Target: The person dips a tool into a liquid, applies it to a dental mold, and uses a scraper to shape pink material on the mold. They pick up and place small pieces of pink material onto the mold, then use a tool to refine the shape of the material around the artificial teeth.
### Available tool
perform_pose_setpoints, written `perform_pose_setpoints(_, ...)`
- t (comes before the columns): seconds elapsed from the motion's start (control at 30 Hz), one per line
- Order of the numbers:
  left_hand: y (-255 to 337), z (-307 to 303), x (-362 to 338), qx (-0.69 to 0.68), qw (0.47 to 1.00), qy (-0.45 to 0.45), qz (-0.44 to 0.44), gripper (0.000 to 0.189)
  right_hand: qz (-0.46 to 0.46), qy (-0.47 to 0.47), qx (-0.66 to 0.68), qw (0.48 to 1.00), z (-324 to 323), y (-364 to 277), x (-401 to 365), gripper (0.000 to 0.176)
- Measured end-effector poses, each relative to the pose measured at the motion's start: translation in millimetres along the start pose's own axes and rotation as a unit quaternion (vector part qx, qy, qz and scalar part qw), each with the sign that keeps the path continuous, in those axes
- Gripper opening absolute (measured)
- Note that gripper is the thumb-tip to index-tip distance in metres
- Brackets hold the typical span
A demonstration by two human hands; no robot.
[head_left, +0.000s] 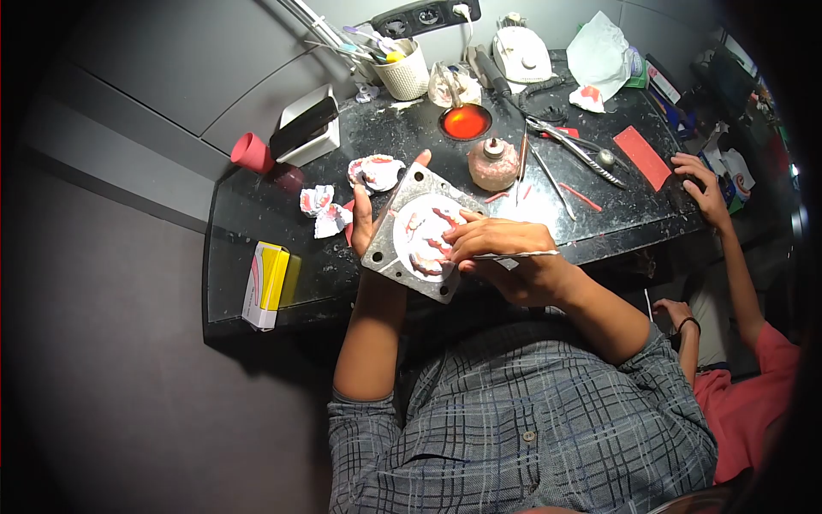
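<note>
The right hand [511, 251] hides part of the white plaster [425, 231].

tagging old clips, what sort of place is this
Likely a dental lab: a metal frame holding a white cast with pink gum-like ridges, similar casts nearby, and a red wax-like sheet.

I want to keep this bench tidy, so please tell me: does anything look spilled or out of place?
Only minor mess: a thin red strip lies loose beside a metal tool, and white residue marks the black tabletop near the woven cup. Both look like leftovers. I see no clear liquid spill or breakage.
</note>
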State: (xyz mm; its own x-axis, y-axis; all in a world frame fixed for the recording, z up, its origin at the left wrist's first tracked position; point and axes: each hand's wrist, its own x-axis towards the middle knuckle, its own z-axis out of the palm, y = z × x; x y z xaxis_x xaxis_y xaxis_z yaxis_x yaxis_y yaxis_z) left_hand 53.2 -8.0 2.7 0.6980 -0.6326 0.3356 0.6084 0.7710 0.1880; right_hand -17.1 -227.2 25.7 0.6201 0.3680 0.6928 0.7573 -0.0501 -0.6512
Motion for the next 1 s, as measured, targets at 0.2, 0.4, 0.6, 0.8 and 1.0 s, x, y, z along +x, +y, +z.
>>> perform_pose_setpoints(0.2, -1.4, 8.6, 0.4, 0.074, 0.995, 0.071, -0.001, 0.115, 0.01, -0.023, 0.006, 1.0, -0.2, 5.0, -5.2, 0.017)
perform_pose_setpoints(0.4, -2.1, 9.4, 1.2, 0.069, 0.994, 0.084, 0.0, 0.115, 0.012, -0.019, 0.019, 1.0, 0.8, 5.4, -6.3, 0.016)
perform_pose_setpoints(0.6, -4.5, 13.7, 0.8, 0.074, 0.993, 0.091, 0.005, 0.114, -0.001, -0.011, 0.019, 1.0, 1.8, 3.7, -5.9, 0.015)
perform_pose_setpoints(0.8, -5.9, 15.7, 1.6, 0.047, 0.996, 0.07, -0.007, 0.114, -0.008, -0.009, 0.007, 1.0, 1.8, 3.3, -7.3, 0.017)
perform_pose_setpoints(1.0, -2.7, 12.7, 1.2, 0.055, 0.992, 0.106, -0.032, 0.118, -0.008, -0.01, 0.0, 1.0, 1.4, 2.6, -7.4, 0.019)
